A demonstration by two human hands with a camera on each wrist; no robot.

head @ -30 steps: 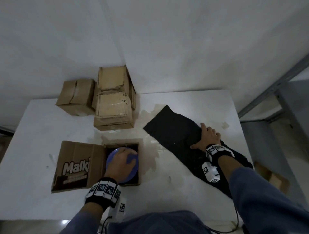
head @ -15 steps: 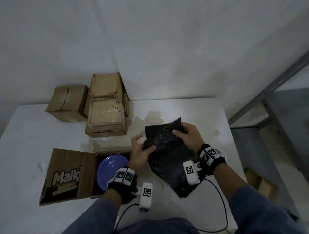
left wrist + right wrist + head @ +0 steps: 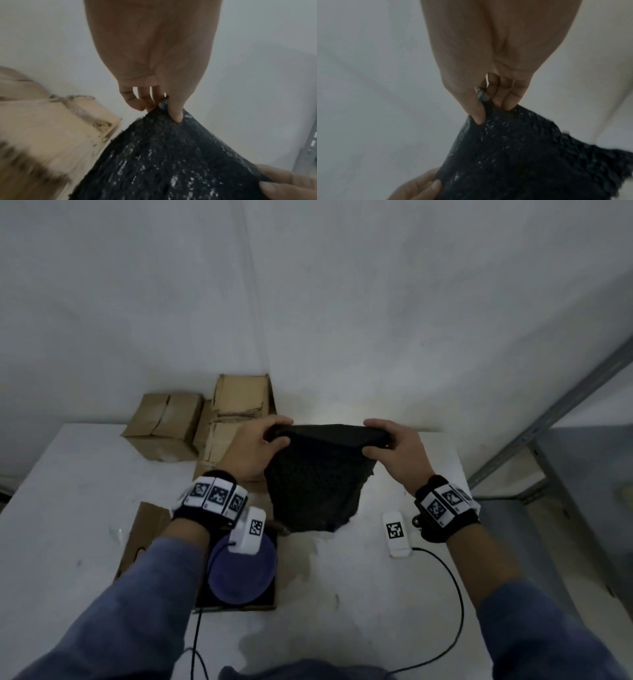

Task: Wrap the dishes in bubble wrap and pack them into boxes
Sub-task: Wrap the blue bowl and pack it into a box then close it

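1. The wrap (image 3: 315, 484) is a black bubbled sheet, held up in the air over the table (image 3: 68, 508), its top edge stretched level between both hands and the rest hanging down with a ragged lower edge.
2. The left hand (image 3: 255, 446) pinches the sheet's top left corner: the left wrist view shows the thumb (image 3: 176, 108) pressed on the near face and the other fingers curled behind it.
3. The right hand (image 3: 394, 450) pinches the top right corner in the same way, with the thumb (image 3: 476, 112) in front and the fingers folded behind the edge.
4. Below the left forearm, an open box (image 3: 144, 529) lies on the table with a blue plate (image 3: 243, 573) inside it. The plate is bare, and the left wrist camera (image 3: 248, 530) hides part of it.
5. The hanging sheet covers the middle of the table and screens the box's far right corner from the head view.
6. Behind the left hand, three closed boxes (image 3: 164, 422) stand against the wall (image 3: 342, 302). The hand and the sheet hide part of the nearest one.
7. A cable (image 3: 455, 594) loops across the table from the right wrist camera (image 3: 395, 534).
8. A grey metal frame (image 3: 548, 419) stands off the table's right side.
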